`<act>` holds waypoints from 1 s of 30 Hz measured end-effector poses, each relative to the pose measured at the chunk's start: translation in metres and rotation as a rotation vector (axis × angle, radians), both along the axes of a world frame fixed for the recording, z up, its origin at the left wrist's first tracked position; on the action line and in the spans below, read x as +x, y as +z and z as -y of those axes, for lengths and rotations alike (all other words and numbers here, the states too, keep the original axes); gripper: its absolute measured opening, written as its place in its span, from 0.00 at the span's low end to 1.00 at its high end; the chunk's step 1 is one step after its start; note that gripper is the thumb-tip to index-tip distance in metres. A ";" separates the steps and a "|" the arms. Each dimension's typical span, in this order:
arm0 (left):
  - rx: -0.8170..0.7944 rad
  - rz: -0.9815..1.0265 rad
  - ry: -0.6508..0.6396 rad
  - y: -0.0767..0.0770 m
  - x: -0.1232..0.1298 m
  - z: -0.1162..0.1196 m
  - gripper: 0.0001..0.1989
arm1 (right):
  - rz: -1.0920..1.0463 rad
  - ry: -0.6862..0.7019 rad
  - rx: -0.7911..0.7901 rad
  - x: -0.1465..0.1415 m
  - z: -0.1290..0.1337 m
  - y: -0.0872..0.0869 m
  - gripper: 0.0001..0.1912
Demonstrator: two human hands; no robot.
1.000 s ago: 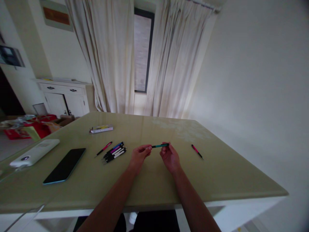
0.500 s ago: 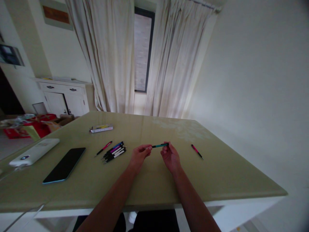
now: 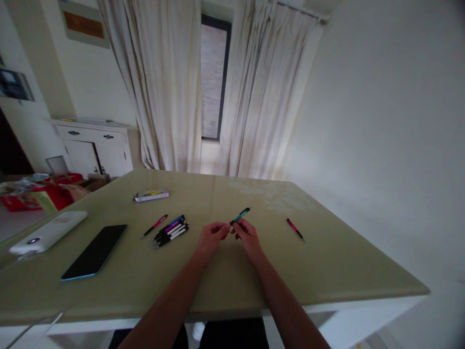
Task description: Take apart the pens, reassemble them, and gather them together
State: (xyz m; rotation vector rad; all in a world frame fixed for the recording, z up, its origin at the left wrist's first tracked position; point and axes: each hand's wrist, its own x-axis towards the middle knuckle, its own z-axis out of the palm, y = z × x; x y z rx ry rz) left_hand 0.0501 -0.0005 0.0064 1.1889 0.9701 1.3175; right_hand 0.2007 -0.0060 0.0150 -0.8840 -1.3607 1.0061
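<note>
A teal and black pen is held above the table, slanting up and away to the right. My left hand is closed in a pinch at its lower end, where the tip is hidden by fingers. Close beside it, my right hand pinches the lower part of the barrel. Left of my hands lies a cluster of several pens with blue, purple and white barrels. A red and black pen rests just left of that cluster. Another pink and black pen lies alone to the right.
On the table are a dark-screened phone and a white device with a cable at the left. A clear pen box lies farther back. A wall borders the right side.
My right hand has moved left and down along the pen from its far end, and now sits near my left hand. The pen has tilted from nearly level to slanting upward.
</note>
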 end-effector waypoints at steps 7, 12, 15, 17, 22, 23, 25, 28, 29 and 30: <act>0.020 -0.022 -0.035 -0.006 0.004 -0.002 0.24 | 0.031 -0.208 0.034 0.008 0.000 0.014 0.17; -0.039 0.040 -0.002 -0.016 0.006 -0.008 0.25 | 0.282 -0.806 0.092 0.101 -0.022 0.040 0.23; -0.004 -0.044 0.003 -0.015 0.008 -0.007 0.21 | 0.648 -0.989 -0.069 0.177 -0.025 0.043 0.22; 0.073 -0.161 -0.001 -0.011 0.011 -0.003 0.18 | 0.808 -0.979 -0.213 0.216 -0.020 0.036 0.20; 0.268 -0.584 -0.035 -0.003 0.005 0.015 0.14 | 1.025 -0.899 -0.354 0.256 -0.004 0.005 0.20; 0.301 -0.668 -0.027 -0.003 -0.003 0.017 0.13 | 1.044 -0.897 -0.364 0.258 -0.002 0.000 0.20; 0.353 -0.834 -0.028 -0.002 -0.027 0.019 0.12 | 1.072 -0.909 -0.371 0.257 -0.001 -0.007 0.20; 0.372 -1.064 0.087 0.003 -0.080 0.020 0.12 | 1.095 -0.944 -0.378 0.255 -0.001 -0.009 0.21; 0.365 -1.143 0.162 0.006 -0.099 0.021 0.11 | 1.102 -0.969 -0.367 0.254 -0.002 -0.009 0.22; 0.335 -1.215 0.243 0.008 -0.118 0.022 0.11 | 1.108 -1.005 -0.333 0.253 -0.002 -0.008 0.23</act>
